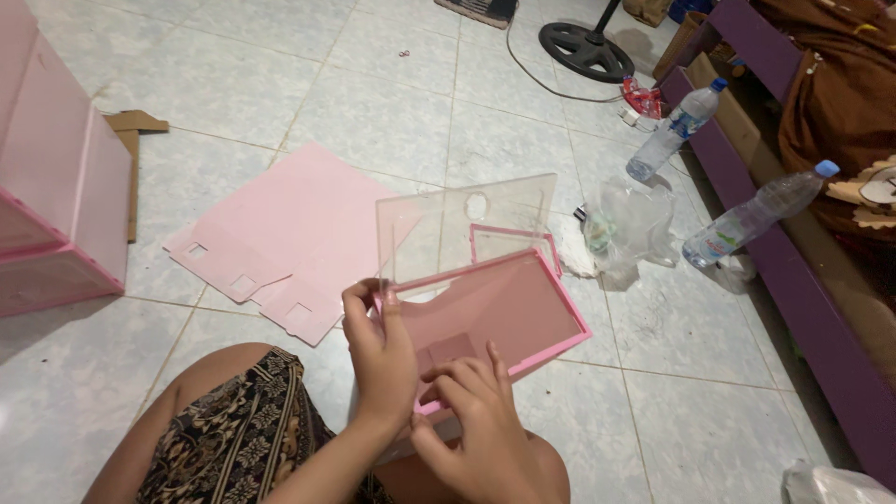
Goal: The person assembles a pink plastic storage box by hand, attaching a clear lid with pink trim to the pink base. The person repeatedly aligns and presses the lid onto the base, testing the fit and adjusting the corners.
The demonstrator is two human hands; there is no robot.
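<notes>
**Thin plastic box in both hands, over the lap**

Nearest me, my right hand (481,425) presses its fingers on the pink drawer frame (495,317) at its near edge; my left hand (378,350) pinches the frame's corner at 9 o'clock. I judge it light, stiff yet bendable, best held by the rims. One clear panel (462,224) stands at 12. Farther: one pink sheet (289,233) at 10, two bottles (747,219) at 2.

Soft indoor light is falling evenly. Glare is shining off the tiles (392,112) and clear panel (439,224). Hands are casting faint shadows; edges are bending slightly.
</notes>
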